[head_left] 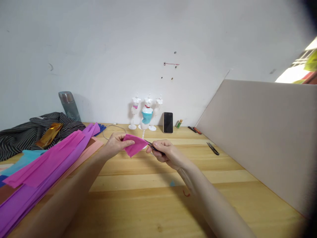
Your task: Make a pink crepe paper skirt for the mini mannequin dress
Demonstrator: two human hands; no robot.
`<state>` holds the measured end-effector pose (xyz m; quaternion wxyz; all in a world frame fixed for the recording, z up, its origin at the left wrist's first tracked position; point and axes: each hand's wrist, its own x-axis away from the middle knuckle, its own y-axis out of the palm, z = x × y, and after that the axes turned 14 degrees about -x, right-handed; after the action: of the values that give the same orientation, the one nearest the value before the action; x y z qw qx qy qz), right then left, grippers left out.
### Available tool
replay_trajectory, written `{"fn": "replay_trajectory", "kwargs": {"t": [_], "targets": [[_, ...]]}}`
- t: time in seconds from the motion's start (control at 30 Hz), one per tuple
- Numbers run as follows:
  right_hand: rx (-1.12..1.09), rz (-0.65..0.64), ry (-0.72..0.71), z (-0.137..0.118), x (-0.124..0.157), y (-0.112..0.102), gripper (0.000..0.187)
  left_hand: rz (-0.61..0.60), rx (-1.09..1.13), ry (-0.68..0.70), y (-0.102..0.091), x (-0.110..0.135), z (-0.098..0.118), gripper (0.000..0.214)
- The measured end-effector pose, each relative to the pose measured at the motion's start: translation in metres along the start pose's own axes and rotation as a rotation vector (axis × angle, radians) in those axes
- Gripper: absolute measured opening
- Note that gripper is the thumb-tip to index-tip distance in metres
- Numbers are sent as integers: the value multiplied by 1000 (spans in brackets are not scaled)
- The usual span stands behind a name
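Observation:
My left hand [116, 145] pinches a folded piece of bright pink crepe paper [135, 144] at its left side, thumb on top. My right hand [164, 150] is closed around the dark handles of a pair of scissors [154, 147], whose blades meet the paper's right corner. Whether they have cut into it I cannot tell. Both hands are raised over the wooden table. Just behind the paper stands a small white dress-form mannequin [146, 124] wrapped in turquoise, its stand partly hidden. Several similar mannequins [135, 110] stand by the wall.
At left lie pink and purple crepe sheets [59, 155], a striped cloth [15, 132], gold foil [51, 135] and a tilted flask [69, 105]. A phone [168, 123] leans at the back, near a green spool [179, 124]. Thread snips [213, 148] lie beside the right-hand panel [257, 132].

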<state>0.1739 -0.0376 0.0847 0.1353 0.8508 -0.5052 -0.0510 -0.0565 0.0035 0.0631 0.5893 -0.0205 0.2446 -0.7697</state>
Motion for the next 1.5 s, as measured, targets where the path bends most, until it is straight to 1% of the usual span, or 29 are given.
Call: {"fn": "replay_trajectory", "kwargs": {"t": [0.2,0.37,0.5,0.67,0.87,1.07,1.27,1.5], "targets": [[15,9,-6,0,-1,0,47,7,2,-2,0,0,3,21],[50,47,-5,-1,-1,2,49,-6,-6,-12,-1,-1,1,22],[67,55,-14,-2,-1,2,50,-7,14,-38,0,-1,3,25],[87,53,9,-3,0,0,52,-19,38,-69,1,-3,0,31],[54,24,11,-5,1,3,49,-57,38,-41,4,-2,-5,29],[26,44,-10,-4,-1,2,45,-101,44,-5,10,-1,-9,29],[41,46,-24,-2,-3,0,46,-106,59,-22,12,-1,-12,29],[50,55,-30,-3,-2,5,49,-110,53,-9,12,-2,-14,28]]}}
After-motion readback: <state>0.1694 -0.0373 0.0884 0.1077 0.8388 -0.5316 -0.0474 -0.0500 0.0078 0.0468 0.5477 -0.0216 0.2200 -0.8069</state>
